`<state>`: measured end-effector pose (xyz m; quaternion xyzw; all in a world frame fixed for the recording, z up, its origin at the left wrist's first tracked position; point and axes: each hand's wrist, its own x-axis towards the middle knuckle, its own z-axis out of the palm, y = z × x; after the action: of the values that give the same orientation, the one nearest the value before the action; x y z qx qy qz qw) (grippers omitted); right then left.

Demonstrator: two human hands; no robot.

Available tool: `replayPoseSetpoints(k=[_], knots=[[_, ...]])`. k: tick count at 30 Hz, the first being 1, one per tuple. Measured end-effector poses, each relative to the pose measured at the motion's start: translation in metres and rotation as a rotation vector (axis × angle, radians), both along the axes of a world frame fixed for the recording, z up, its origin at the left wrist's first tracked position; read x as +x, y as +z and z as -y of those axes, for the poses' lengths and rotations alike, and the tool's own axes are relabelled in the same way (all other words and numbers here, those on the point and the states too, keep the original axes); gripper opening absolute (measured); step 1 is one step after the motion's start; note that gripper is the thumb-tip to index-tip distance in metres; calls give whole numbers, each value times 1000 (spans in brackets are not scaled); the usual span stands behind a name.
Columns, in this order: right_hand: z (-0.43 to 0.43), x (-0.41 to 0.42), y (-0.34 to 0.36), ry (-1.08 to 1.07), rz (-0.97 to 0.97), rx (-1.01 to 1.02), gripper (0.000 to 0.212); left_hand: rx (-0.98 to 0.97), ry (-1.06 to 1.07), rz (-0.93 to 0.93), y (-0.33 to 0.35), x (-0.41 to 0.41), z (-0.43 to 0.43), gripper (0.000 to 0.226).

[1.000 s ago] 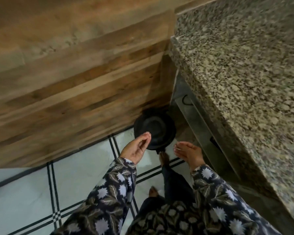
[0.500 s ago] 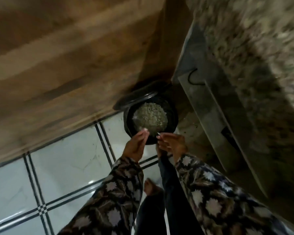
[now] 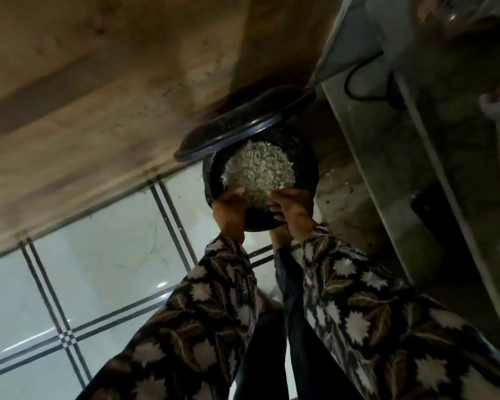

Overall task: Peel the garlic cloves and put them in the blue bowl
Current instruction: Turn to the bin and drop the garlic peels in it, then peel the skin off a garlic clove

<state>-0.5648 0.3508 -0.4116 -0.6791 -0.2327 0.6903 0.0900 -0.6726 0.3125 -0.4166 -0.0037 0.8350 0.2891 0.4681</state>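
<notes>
- A round black plastic bin [image 3: 308, 168] stands on the floor of pale glossy tiles with dark double lines [image 3: 98, 255], in the corner between a brown wood-grain panel [image 3: 98, 82] and a grey metal frame [image 3: 387, 157].
- Its round black lid [image 3: 243, 125] is tilted up at the far side, against the panel.
- The bin is filled nearly to the rim with pale, shredded papery scraps [image 3: 260, 168].
- The left hand [image 3: 230, 209] is over the bin's near rim, back to the camera, fingertips at the edge of the scraps. Its grip cannot be told, since the palm is hidden and the view is blurred.
- The right hand [image 3: 293, 210] is just beside it over the same rim, fingers loosely stretched toward the left hand, its grip slack with nothing seen in it.
- Whether either hand holds a garlic clove cannot be told.
- Both arms wear dark sleeves printed with pale leaves [image 3: 358, 298], above dark trousers [image 3: 272, 356].
- A black cable [image 3: 367, 82] loops on the metal frame.
</notes>
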Motion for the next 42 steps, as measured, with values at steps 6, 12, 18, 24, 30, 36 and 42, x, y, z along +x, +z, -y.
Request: replayPoseSetpoints(k=[6, 12, 18, 24, 30, 36, 42], knots=[[3, 1, 46, 128, 51, 166, 33, 193, 133, 209, 55, -1, 6, 21], [42, 26, 184, 55, 15, 209, 24, 349, 48, 186, 185, 28, 37, 19], [121, 109, 336, -234, -58, 502, 23, 630, -264, 208, 326, 102, 68, 15], [238, 236, 412, -603, 300, 829, 16, 727, -759, 365, 391, 228, 120, 14], [357, 381, 441, -942, 815, 820, 21, 695, -1398, 462, 417, 389, 202, 17], [475, 496, 429, -924, 1148, 630, 29, 952, -1809, 65, 414, 536, 275, 19], [541, 601, 407, -800, 1179, 565, 33, 1095, -1879, -478, 382, 614, 293, 26]])
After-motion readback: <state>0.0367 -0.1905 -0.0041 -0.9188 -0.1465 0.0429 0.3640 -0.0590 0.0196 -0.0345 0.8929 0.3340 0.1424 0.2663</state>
